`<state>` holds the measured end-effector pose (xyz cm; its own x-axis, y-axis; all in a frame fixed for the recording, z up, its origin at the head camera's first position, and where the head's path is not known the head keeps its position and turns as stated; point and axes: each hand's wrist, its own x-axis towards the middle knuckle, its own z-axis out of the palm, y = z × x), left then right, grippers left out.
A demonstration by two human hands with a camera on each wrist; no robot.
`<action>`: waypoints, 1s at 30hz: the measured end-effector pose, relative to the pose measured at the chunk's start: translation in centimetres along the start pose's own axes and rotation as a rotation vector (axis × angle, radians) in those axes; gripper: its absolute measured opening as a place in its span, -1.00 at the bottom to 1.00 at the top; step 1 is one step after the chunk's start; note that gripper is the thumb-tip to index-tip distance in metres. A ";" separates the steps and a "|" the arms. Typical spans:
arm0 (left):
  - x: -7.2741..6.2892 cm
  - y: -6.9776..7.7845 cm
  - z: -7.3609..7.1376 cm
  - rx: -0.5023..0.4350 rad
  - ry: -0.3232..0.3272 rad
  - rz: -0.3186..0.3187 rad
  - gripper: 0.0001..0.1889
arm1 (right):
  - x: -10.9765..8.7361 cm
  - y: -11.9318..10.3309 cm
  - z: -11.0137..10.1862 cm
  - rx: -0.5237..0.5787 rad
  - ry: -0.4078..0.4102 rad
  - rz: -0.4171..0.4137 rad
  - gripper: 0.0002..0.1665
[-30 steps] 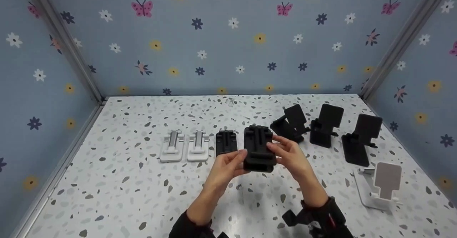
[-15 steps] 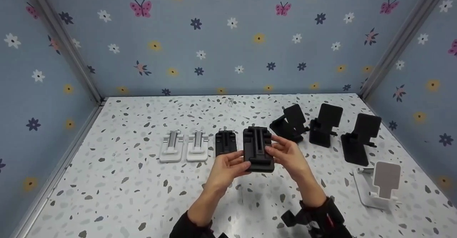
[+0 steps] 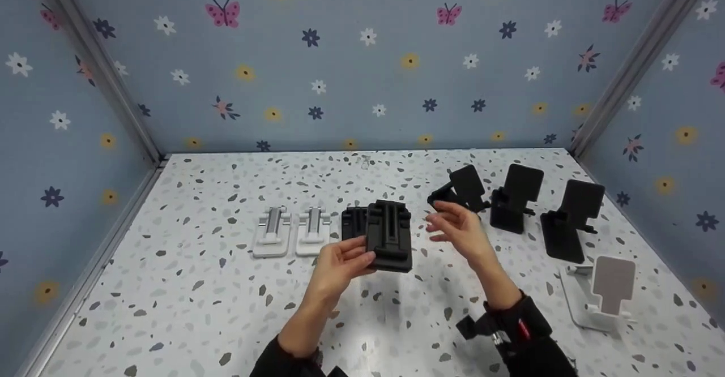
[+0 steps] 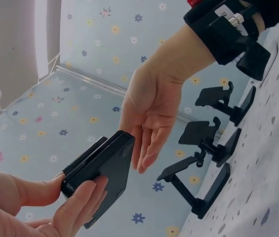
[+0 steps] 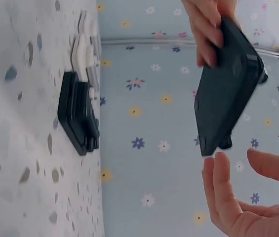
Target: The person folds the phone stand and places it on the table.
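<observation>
My left hand [image 3: 340,266] pinches a folded black phone stand [image 3: 389,235] by its lower left edge, thumb on the front and fingers behind. In the right wrist view that stand [image 5: 228,89] is held up off the table. Apart from it, to the right, my right hand [image 3: 459,232] has loosely bent fingers and holds nothing. Another folded black phone stand [image 3: 353,224] lies on the table, partly hidden behind the held one. Left of it lie two folded white phone stands [image 3: 312,232], side by side.
Three unfolded black phone stands [image 3: 515,196] stand at the back right of the speckled table [image 3: 187,309]. An unfolded white phone stand [image 3: 612,292] is nearer at the right. Flowered panels [image 3: 362,71] wall in the back and both sides.
My right hand has let go of the black phone stand and moved off to the right. My left hand has carried the stand a little leftward, over the folded black one.
</observation>
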<state>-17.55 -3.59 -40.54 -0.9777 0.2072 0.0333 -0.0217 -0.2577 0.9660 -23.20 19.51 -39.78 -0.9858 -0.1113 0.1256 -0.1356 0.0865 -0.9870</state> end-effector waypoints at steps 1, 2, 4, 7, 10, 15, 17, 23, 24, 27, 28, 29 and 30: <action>0.0 0.0 -0.4 0.012 0.015 0.002 -0.52 | 0.6 0.1 -0.4 -0.044 0.036 -0.008 -0.55; 0.0 0.0 -0.9 0.026 0.030 0.005 -0.53 | 1.2 0.1 -0.8 -0.092 0.074 -0.016 -0.55; 0.0 0.0 -2.0 0.053 0.070 0.009 -0.55 | 2.4 0.3 -1.7 -0.217 0.134 -0.024 -0.55; 0.0 -0.1 -3.9 0.095 0.159 -0.013 -0.58 | 4.1 0.5 -3.1 -0.427 0.198 -0.030 -0.50; 0.0 0.0 -5.9 0.110 0.243 -0.044 -0.61 | 5.5 0.7 -4.3 -0.570 0.250 -0.012 -0.46; -0.1 0.9 -9.5 0.161 0.342 -0.101 -0.61 | 7.3 1.4 -5.8 -0.705 0.301 0.020 -0.42; -0.1 1.4 -11.2 0.190 0.370 -0.126 -0.60 | 7.8 1.6 -6.3 -0.744 0.309 0.033 -0.42; 0.4 1.9 -16.5 0.220 0.462 -0.206 -0.57 | 8.9 2.1 -7.6 -0.823 0.283 0.105 -0.40; 0.4 2.1 -17.2 0.224 0.478 -0.231 -0.56 | 9.1 2.2 -7.8 -0.830 0.278 0.121 -0.39; 0.4 3.0 -18.6 0.277 0.526 -0.320 -0.53 | 9.3 2.7 -8.3 -0.834 0.253 0.173 -0.38; 0.4 3.0 -19.2 0.300 0.538 -0.344 -0.53 | 9.3 2.8 -8.4 -0.827 0.242 0.189 -0.37; 0.6 2.9 -19.9 0.326 0.554 -0.375 -0.53 | 9.4 3.0 -8.5 -0.817 0.228 0.203 -0.36; 0.9 2.4 -20.9 0.350 0.573 -0.406 -0.52 | 9.4 3.1 -8.6 -0.810 0.215 0.212 -0.36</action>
<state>-22.82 -23.80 -43.53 -0.8647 -0.3220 -0.3856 -0.4269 0.0662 0.9019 -33.70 27.20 -40.81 -0.9845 0.1698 0.0439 0.1053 0.7725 -0.6262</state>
